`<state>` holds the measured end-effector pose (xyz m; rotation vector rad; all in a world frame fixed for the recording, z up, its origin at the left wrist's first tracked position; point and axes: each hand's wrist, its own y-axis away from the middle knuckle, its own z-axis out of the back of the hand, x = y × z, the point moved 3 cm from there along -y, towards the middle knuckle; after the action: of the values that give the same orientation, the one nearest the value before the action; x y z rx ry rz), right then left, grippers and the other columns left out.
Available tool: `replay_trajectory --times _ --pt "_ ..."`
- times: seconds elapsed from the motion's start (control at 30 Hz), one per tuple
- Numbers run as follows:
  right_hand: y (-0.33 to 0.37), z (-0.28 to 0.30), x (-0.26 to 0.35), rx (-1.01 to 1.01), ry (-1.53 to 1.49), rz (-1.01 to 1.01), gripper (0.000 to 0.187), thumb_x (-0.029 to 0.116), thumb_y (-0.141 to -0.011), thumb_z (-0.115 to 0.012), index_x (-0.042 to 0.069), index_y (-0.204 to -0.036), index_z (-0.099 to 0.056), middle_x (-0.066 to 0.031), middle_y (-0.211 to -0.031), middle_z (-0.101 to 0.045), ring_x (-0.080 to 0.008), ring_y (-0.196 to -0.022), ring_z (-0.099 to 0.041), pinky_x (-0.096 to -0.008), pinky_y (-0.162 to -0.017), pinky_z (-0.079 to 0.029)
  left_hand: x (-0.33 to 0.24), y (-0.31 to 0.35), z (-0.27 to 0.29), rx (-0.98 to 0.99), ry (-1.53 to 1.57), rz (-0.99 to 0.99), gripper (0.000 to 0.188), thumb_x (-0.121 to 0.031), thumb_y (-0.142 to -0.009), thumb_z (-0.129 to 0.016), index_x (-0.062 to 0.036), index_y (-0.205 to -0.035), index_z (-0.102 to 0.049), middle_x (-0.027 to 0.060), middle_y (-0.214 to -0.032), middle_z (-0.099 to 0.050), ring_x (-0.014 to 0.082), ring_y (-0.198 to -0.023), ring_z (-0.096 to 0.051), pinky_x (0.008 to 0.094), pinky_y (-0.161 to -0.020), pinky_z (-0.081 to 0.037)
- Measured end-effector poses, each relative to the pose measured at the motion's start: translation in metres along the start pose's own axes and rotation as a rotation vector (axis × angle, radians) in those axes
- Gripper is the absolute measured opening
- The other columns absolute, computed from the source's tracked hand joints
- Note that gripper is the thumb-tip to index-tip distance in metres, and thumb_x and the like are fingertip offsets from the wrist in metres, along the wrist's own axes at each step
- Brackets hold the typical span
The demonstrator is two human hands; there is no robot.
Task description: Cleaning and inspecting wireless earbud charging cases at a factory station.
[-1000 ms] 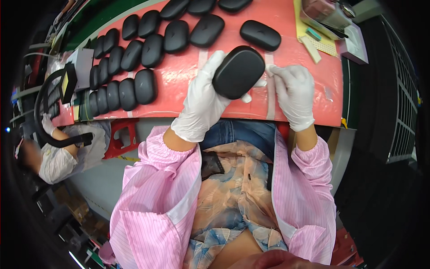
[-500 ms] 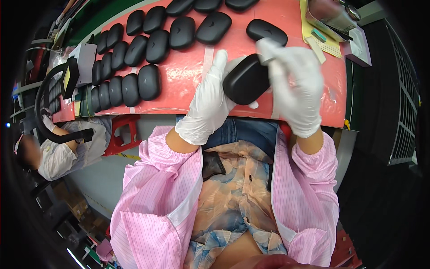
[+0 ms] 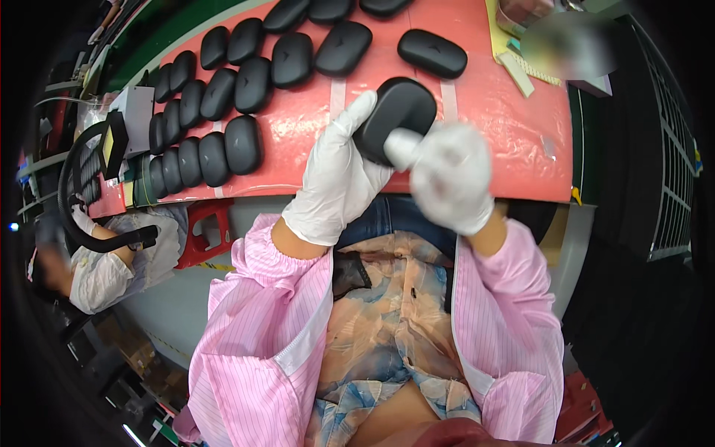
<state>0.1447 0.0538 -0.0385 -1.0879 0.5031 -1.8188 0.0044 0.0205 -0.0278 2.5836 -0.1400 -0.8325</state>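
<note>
My gloved left hand [image 3: 335,171] grips a smooth black oblong case [image 3: 408,103] with rounded corners, holding it tilted above the near part of the red mat [image 3: 514,153]. The thumb lies along its left side; the other fingers are mostly hidden beneath. At the case's lower right edge is my gloved right hand [image 3: 450,179], a finger or thumb reaching over its face. Motion smears this hand, so its grip is unclear. Beyond the held case lies a similar black case [image 3: 432,54], on its own. More black cases [image 3: 253,86] stand in rows to the left.
At the far right are a pale block [image 3: 516,74] and a clear tub [image 3: 521,11]. A grey box [image 3: 138,119] and a black flexible hose [image 3: 65,179] stand at the left table end. Beyond a red stool [image 3: 202,232] sits another person [image 3: 108,279].
My right hand has moved from the upper right of the held case down to its lower right edge. The case has shifted slightly up and left with my left hand.
</note>
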Motion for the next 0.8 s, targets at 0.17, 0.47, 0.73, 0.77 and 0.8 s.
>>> replay_trajectory --times 0.17,0.47,0.73,0.77,0.8 --pt "0.02 -0.001 0.021 -0.031 -0.117 -0.008 0.038 -0.002 -0.066 -0.063 0.01 -0.101 -0.072 -0.0013 -0.078 -0.053 -0.0211 -0.071 -0.052 -0.0338 -0.066 -0.043 -0.011 0.008 0.006 0.079 0.096 0.013 0.045 -0.037 -0.101 -0.043 -0.0021 -0.127 -0.054 0.0154 -0.123 -0.061 0.0329 -0.115 -0.059 0.0459 -0.088 -0.056" --pt "-0.007 0.03 -0.007 0.42 -0.301 -0.383 0.059 0.021 -0.078 -0.076 0.0 -0.129 -0.054 -0.0184 -0.121 -0.06 -0.0278 -0.115 -0.058 -0.0365 -0.095 -0.046 -0.022 0.006 0.01 0.292 -0.656 0.229 0.06 -0.029 -0.095 -0.056 -0.0022 -0.145 -0.036 0.0128 -0.127 -0.056 0.0184 -0.106 -0.059 0.0302 -0.068 -0.055" --pt "0.0 0.109 -0.03 -0.052 -0.223 -0.861 0.047 0.007 -0.078 -0.072 0.002 -0.123 -0.059 -0.0061 -0.107 -0.065 -0.0141 -0.097 -0.06 -0.0282 -0.086 -0.047 -0.058 -0.023 -0.038 0.671 -1.186 0.494 0.063 -0.041 -0.098 -0.052 -0.0047 -0.146 -0.035 0.0147 -0.134 -0.052 0.0225 -0.11 -0.059 0.0334 -0.092 -0.048" --pt "0.005 0.124 -0.037 -0.25 0.008 -0.725 0.048 0.001 -0.08 -0.069 0.001 -0.127 -0.057 -0.0083 -0.115 -0.064 -0.0159 -0.103 -0.061 -0.0282 -0.087 -0.047 -0.064 -0.029 -0.046 0.625 -1.243 0.503 0.062 -0.037 -0.097 -0.054 -0.0049 -0.147 -0.034 0.0145 -0.133 -0.052 0.0219 -0.11 -0.058 0.032 -0.092 -0.047" --pt "0.008 0.137 -0.044 -0.41 0.219 -0.632 0.05 -0.006 -0.081 -0.066 0.001 -0.129 -0.056 -0.0105 -0.124 -0.062 -0.0185 -0.109 -0.06 -0.029 -0.09 -0.048 -0.072 -0.032 -0.045 0.549 -1.195 0.465 0.061 -0.035 -0.097 -0.055 -0.0055 -0.146 -0.035 0.014 -0.133 -0.053 0.0208 -0.11 -0.058 0.0308 -0.091 -0.046"
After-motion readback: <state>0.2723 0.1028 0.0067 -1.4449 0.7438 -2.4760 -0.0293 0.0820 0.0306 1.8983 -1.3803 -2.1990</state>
